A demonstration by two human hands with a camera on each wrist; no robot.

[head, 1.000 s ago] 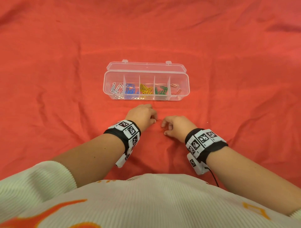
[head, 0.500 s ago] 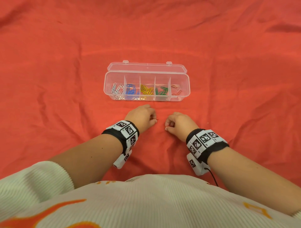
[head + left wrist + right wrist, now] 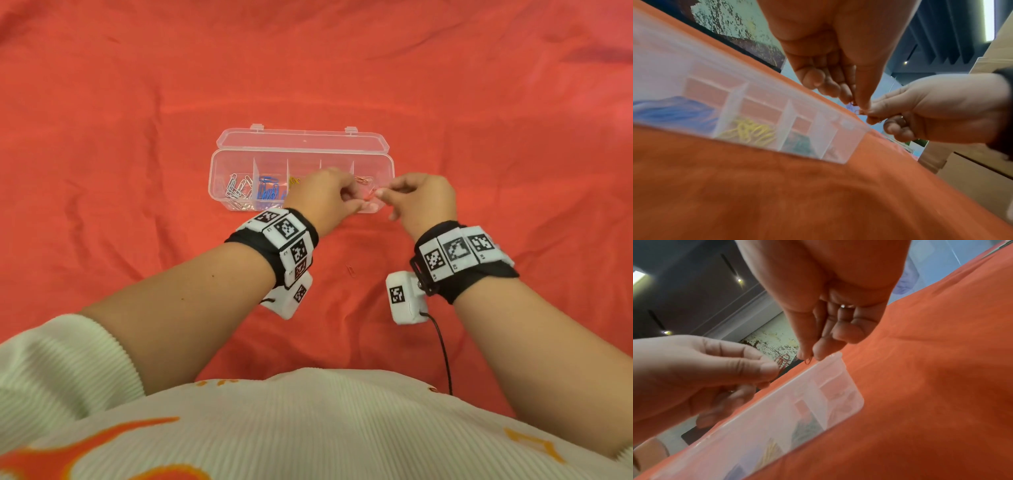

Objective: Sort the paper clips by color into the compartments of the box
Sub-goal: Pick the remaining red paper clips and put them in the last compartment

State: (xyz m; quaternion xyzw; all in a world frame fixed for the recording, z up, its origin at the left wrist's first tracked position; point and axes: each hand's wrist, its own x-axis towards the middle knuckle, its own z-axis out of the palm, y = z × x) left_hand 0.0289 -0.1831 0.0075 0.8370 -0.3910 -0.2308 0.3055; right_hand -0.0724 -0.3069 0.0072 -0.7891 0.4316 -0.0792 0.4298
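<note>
The clear plastic box lies open on the red cloth, with silver clips, blue clips, yellow clips and green clips in separate compartments. Both hands hover over its right end, where red clips lie. My left hand pinches a small bunch of red clips. My right hand pinches one red clip between thumb and forefinger. The fingertips of the two hands nearly meet. From the head view the left hand hides the green compartment.
One loose red clip lies on the red cloth between my wrists, hard to see against it. The box lid lies flat behind the box. A black cable trails from the right wrist camera.
Both hands have lifted off the cloth near my body and moved forward to the box's right end, carrying red clips.
</note>
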